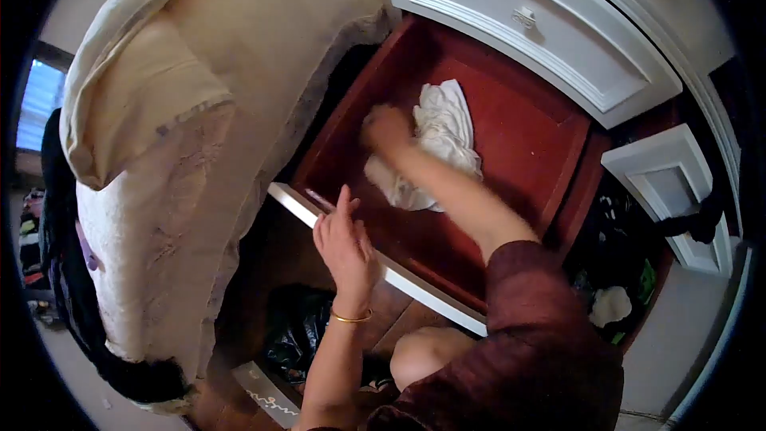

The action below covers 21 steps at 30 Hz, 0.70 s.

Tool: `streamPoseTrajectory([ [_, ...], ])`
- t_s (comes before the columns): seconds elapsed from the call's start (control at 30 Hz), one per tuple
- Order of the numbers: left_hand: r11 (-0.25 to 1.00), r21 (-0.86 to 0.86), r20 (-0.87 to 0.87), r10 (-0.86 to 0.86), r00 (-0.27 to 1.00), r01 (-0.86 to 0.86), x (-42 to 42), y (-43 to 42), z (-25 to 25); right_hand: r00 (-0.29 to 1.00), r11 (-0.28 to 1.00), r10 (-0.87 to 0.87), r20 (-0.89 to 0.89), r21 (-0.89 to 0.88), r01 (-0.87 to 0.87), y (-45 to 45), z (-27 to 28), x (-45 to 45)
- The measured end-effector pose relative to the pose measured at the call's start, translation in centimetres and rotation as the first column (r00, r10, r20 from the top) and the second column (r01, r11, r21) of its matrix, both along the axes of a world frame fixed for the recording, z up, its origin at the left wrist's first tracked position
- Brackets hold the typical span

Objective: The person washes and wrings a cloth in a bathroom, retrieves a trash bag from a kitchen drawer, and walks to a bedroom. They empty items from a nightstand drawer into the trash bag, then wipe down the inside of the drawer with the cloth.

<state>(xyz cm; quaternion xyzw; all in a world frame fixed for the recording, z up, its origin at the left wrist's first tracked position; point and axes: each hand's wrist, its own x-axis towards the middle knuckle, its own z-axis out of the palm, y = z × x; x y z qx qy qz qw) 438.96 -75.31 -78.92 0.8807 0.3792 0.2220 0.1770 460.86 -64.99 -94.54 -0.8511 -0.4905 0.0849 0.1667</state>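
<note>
A pulled-out drawer with a red-brown inside [519, 132] and a white front edge [427, 301] lies before me. Crumpled white cloth [447, 124] rests on its floor, with part of it under my right forearm. My right hand [388, 129] is inside the drawer, just left of the cloth; its fingers are blurred and turned away, so their grip does not show. Over the drawer's front edge is my left hand [348, 249], fingers apart and holding nothing. A gold-coloured bangle [351, 317] circles the left wrist.
A bed with a cream cover [263, 48] stands close along the left. Above is a shut white drawer front [550, 32]. On the right, another open drawer [698, 191] holds dark items. A black plastic bag [297, 331] and a box [267, 395] sit on the floor.
</note>
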Motion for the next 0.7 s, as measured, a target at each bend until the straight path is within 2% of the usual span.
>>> streamPoseTrajectory([
  [0.03, 1.000, -0.020, 0.011, -0.007, 1.000, 0.007, -0.1, 0.1, -0.1, 1.000, 0.970, -0.017, -0.001, 0.243, 0.017, 0.1, -2.8, -2.9],
  [0.1, 1.000, -0.026, 0.001, -0.006, 1.000, 0.006, -0.3, 0.0, 0.0, 0.971, 0.964, 0.188, 0.146, 0.160, -0.211, -4.2, 4.0, -3.4],
  [0.17, 1.000, 0.000, -0.008, -0.014, 1.000, 0.014, 0.0, -0.1, 0.0, 0.923, 0.914, 0.376, 0.080, 0.133, -0.384, -6.9, 3.6, -4.2],
  [0.23, 0.999, 0.014, 0.007, -0.038, 0.999, 0.038, 0.1, -0.3, 0.0, 0.826, 0.801, 0.525, 0.204, 0.210, -0.561, -9.8, 1.4, -5.9],
  [0.27, 0.998, 0.028, 0.019, -0.048, 0.999, 0.048, 0.1, -0.2, 0.0, 0.750, 0.703, 0.551, 0.366, 0.282, -0.653, -11.2, -0.4, -7.1],
  [0.3, 0.999, -0.002, 0.017, -0.050, 0.999, 0.050, 0.0, -0.2, 0.2, 0.808, 0.736, 0.538, 0.241, 0.332, -0.590, -12.5, 0.9, -7.3],
  [0.4, 0.999, 0.009, -0.024, -0.048, 0.999, 0.048, 0.0, -0.2, 0.6, 0.661, 0.661, 0.703, 0.265, 0.101, -0.744, -17.2, 0.0, -6.0],
  [0.47, 0.999, 0.011, -0.054, -0.050, 0.997, 0.050, -0.1, -0.1, 0.5, 0.493, 0.490, 0.865, 0.093, -0.365, -0.791, -21.3, 5.6, -4.5],
  [0.6, 0.990, 0.019, -0.015, -0.141, 0.990, 0.141, -0.5, 0.3, 1.3, 0.245, 0.198, 0.965, -0.098, -0.347, -0.917, -27.2, 8.5, -1.7],
  [0.63, 0.976, -0.117, 0.165, -0.165, 0.972, 0.186, -0.4, 0.1, 2.6, 0.194, 0.129, 0.966, -0.169, -0.334, -0.934, -27.3, 8.8, -1.5],
  [0.67, 0.895, -0.350, 0.263, -0.188, 0.946, 0.275, -0.7, -0.2, 4.7, 0.176, 0.112, 0.976, -0.130, -0.393, -0.913, -26.7, 8.9, -1.7],
  [0.7, 0.753, -0.552, 0.355, -0.175, 0.918, 0.357, -1.4, -1.0, 7.6, 0.147, 0.091, 0.985, -0.093, -0.444, -0.891, -25.6, 9.1, -2.4],
])
